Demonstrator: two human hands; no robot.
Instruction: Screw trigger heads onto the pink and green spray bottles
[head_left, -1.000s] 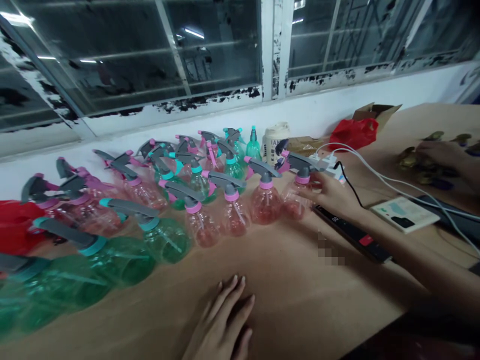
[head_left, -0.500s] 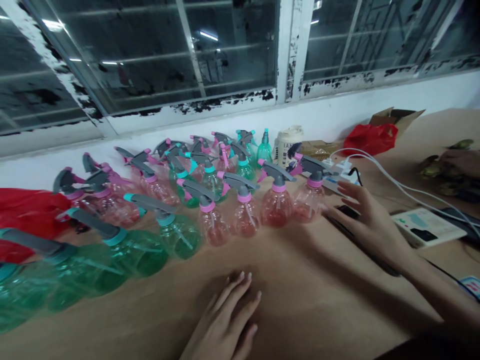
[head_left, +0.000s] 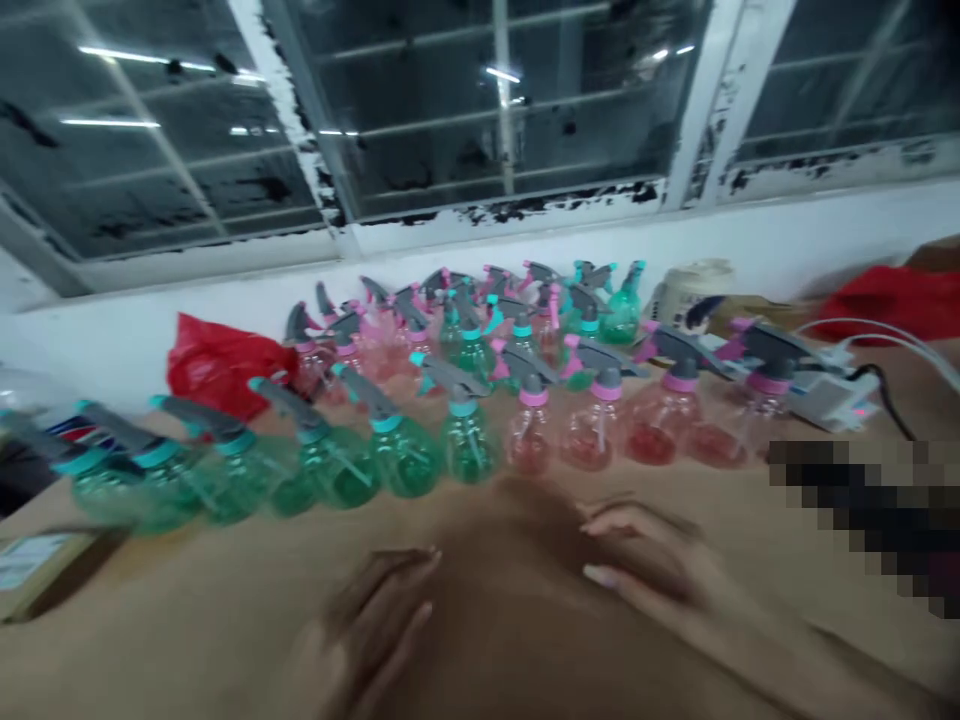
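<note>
My left hand (head_left: 371,615) is low over the brown table (head_left: 480,610), fingers stretched out and holding nothing. My right hand (head_left: 664,560) is to its right, thumb and fingers apart with nothing between them. Motion blurs both. Beyond them stands a front row of clear spray bottles with grey trigger heads. Those on the left, like the green spray bottle (head_left: 405,460), have teal collars. Toward the right, pink ones such as this pink spray bottle (head_left: 529,440) have pink collars. Neither hand touches a bottle.
More spray bottles of both colours crowd behind the row. A red plastic bag (head_left: 214,370) lies at left, another red bag (head_left: 892,300) at right. A paper cup (head_left: 690,295) and a white power strip (head_left: 832,395) with cables are at right. A small box (head_left: 52,570) lies at left.
The view has swung left. My right hand has moved from beside the rightmost pink bottle to the table before the row, closer to my left hand. Both hands remain open.
</note>
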